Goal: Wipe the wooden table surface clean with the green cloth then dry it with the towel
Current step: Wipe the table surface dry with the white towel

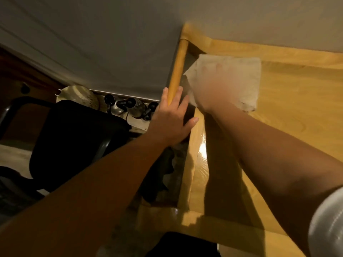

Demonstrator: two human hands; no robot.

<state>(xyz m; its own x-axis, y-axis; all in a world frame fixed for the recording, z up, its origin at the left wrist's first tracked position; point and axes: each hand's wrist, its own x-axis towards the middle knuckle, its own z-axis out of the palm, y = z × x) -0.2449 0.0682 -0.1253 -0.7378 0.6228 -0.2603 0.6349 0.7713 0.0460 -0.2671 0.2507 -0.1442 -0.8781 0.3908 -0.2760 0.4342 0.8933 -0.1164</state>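
Observation:
The wooden table fills the right half of the view, pale yellow and glossy. A white towel lies spread on its far left corner. My right hand, blurred with motion, presses flat on the towel. My left hand rests with fingers spread against the table's left edge, by a round wooden post. No green cloth is in view.
A black chair stands left of the table. Behind it, by the wall, are several dark-knobbed metal pots and a pale round object. A white wall runs behind the table.

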